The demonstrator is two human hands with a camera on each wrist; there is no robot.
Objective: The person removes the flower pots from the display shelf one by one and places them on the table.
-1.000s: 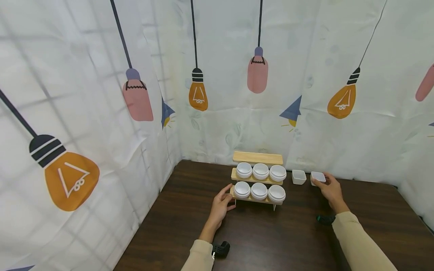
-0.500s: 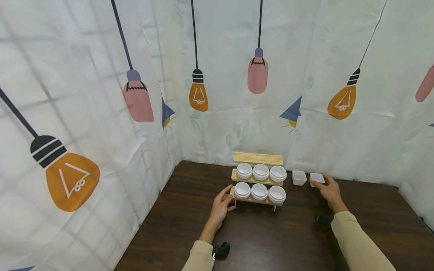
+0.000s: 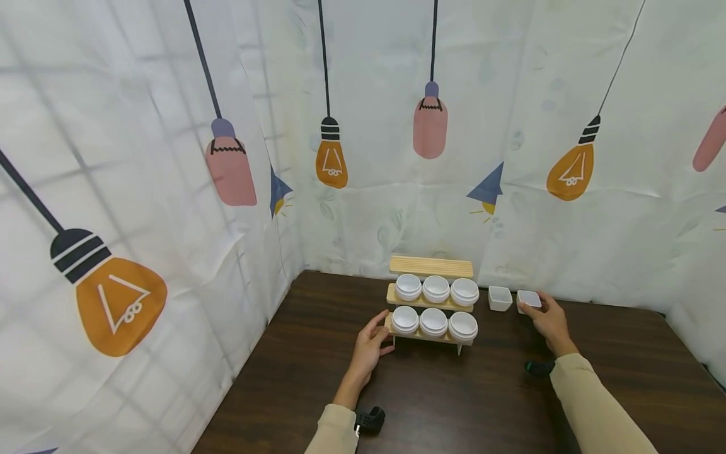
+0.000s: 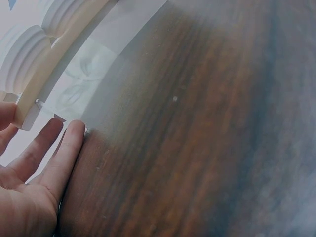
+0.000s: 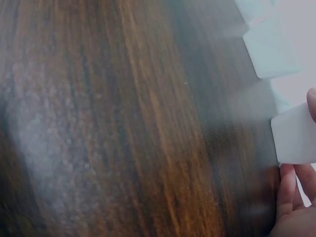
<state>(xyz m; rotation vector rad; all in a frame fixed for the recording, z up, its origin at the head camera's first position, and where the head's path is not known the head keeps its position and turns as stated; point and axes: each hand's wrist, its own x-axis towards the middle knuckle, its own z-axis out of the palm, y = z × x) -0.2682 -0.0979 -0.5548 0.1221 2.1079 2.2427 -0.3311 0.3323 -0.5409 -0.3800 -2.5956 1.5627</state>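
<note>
A: What is held by the right hand (image 3: 549, 320)?

B: A small square white dish (image 3: 530, 299) is pinched at its rim between thumb and fingers, on the table (image 3: 454, 391) at about two o'clock from the wooden rack (image 3: 431, 296). A second square dish (image 3: 500, 297) is set just beside it, nearer the rack.

A: And the left hand (image 3: 371, 343)?

B: It is rested against the rack's lower shelf at nine o'clock, fingers spread and relaxed, nothing gripped. Six round white bowls (image 3: 433, 320) are carried on the rack.

A: What is changed from a second ago?

B: Very little. The pinched dish is shifted slightly towards the rack; the left hand is kept in place.
</note>
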